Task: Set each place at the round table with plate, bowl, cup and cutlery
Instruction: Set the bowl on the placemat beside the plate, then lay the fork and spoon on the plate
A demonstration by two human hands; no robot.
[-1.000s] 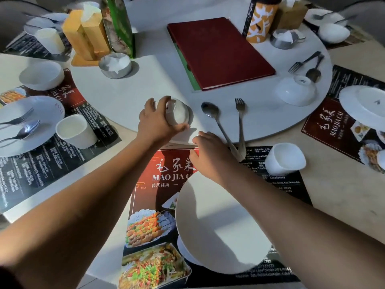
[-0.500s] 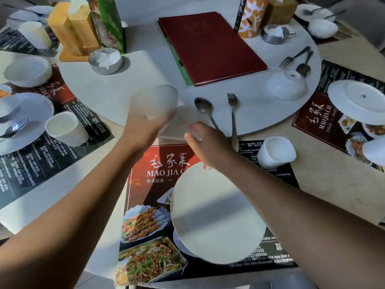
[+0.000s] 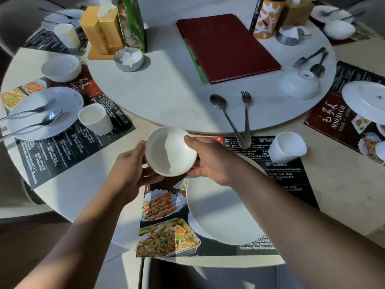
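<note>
The bowl (image 3: 170, 151), lifted off the turntable (image 3: 166, 90) and turned upright, is now clasped by your left grip (image 3: 131, 165) and right grip (image 3: 210, 161) above the placemat (image 3: 291, 176), just beyond the plate (image 3: 225, 215), ready for placing.

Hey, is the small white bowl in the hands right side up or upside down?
Right side up: the small white bowl shows its hollow, empty inside, rim uppermost, gripped between left hand and right hand.

White bowl (image 3: 170, 151) upright, seemingly empty, above placemat (image 3: 291, 174).
</note>
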